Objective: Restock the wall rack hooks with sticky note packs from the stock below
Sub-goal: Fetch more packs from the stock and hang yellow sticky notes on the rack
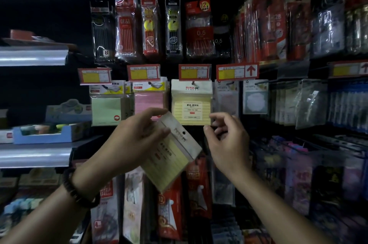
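My left hand (137, 140) grips a yellow sticky note pack (173, 156) in a clear sleeve, tilted with its header and hang hole pointing up and right. My right hand (225, 140) hovers just right of the pack with fingers loosely curled, holding nothing. Directly above, an identical yellow pack (191, 102) hangs on a wall rack hook (192, 82). A pink pack (148, 102) and a green pack (106, 108) hang on hooks to its left.
Pen packs (200, 28) hang in the row above, with red price tags (194, 72) below them. Clear-sleeved note packs (254, 96) hang to the right. A shelf (33, 156) with a blue box (45, 134) juts out at left. Red packets (171, 208) hang below the hands.
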A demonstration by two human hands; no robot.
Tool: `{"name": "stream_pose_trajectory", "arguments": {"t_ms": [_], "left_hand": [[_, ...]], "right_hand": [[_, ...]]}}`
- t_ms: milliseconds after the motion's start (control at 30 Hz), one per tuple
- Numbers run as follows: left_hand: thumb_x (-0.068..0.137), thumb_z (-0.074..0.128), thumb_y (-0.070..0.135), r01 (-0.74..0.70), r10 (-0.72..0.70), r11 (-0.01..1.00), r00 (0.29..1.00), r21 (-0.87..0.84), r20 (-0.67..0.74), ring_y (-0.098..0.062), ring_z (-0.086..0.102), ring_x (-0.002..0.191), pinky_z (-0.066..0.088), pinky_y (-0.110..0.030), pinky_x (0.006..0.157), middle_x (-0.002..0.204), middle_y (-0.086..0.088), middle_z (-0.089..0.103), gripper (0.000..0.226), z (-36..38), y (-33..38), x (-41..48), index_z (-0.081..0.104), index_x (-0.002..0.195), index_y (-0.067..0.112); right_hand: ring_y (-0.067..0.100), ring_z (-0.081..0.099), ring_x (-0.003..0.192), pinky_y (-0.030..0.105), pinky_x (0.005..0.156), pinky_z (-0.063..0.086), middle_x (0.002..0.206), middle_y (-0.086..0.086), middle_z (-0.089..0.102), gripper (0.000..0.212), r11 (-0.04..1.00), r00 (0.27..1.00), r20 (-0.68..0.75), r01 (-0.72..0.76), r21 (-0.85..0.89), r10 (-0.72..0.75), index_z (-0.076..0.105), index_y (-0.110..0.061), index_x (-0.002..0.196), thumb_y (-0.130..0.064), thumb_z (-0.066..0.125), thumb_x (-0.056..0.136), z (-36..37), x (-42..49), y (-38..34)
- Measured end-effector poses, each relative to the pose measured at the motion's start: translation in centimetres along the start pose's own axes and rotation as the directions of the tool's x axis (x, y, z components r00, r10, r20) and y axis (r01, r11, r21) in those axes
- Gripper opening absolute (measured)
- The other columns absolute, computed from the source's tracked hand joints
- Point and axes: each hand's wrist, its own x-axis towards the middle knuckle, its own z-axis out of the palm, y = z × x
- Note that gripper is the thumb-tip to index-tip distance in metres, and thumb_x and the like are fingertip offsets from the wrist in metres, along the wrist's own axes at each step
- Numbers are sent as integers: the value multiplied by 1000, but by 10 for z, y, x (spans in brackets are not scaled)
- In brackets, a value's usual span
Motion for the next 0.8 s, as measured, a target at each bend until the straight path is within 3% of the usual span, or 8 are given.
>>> {"name": "stream_pose_trajectory", "arguments": {"t_ms": [133, 267, 367, 500, 567, 667, 800], "left_hand": [[100, 61, 36, -43, 24, 985, 993, -170, -112, -4, 75, 88, 65, -32, 69, 98, 16, 74, 43, 5, 7, -9, 56, 143, 38], [104, 58, 35, -73, 13, 952, 980, -297, -200, -13, 76, 94, 66, -45, 79, 104, 4, 75, 45, 27, 8, -5, 50, 147, 41], [105, 59, 29, -102, 16, 921, 975, -377, -223, -15, 77, 100, 67, -39, 78, 116, 1, 75, 50, 47, 8, -2, 42, 147, 50], [99, 69, 27, -134, 60, 949, 965, -285, -253, -11, 76, 100, 67, -34, 76, 112, 4, 73, 56, 59, -1, 10, 46, 147, 45], [97, 72, 25, -126, 71, 961, 972, -245, -222, -5, 75, 99, 67, -30, 76, 112, 9, 71, 46, 58, -5, 18, 57, 139, 39], [100, 69, 18, -143, 109, 970, 979, -195, -174, 2, 72, 99, 64, -21, 75, 117, 12, 69, 48, 56, -7, 28, 57, 140, 43], [100, 68, 19, -208, 198, 978, 951, -17, -238, -10, 72, 101, 66, -30, 83, 122, 13, 65, 52, 50, -12, 49, 58, 145, 42]], "right_hand": [[12, 67, 82, 18, 65, 51, 89, -11, 65, 18, 980, 994, 108, -42, 195, 21, 69, -26, 118, -22, 72, 101, -7, -22, -15], [12, 75, 90, 25, 69, 59, 98, -15, 74, 30, 933, 971, 223, -154, 326, 82, 69, -30, 130, -20, 72, 102, -5, -26, -23], [11, 78, 97, 28, 71, 64, 107, -9, 79, 34, 867, 966, 196, -239, 438, 167, 73, -26, 130, -9, 71, 101, 0, -22, -22], [0, 77, 95, 16, 75, 60, 97, -15, 80, 31, 847, 973, 95, -231, 479, 211, 77, -15, 123, 0, 74, 96, 1, -6, -20], [1, 77, 95, 17, 79, 61, 99, -10, 80, 28, 866, 974, 30, -214, 452, 225, 78, -12, 121, -2, 77, 94, 3, 3, -16], [3, 77, 100, 19, 85, 62, 110, -5, 81, 29, 868, 971, -5, -212, 448, 240, 78, -10, 123, -5, 78, 94, 8, 18, -9], [3, 77, 101, 16, 84, 60, 110, -7, 80, 29, 859, 976, -46, -166, 484, 215, 78, -10, 124, -4, 76, 96, 14, 38, -7]]}}
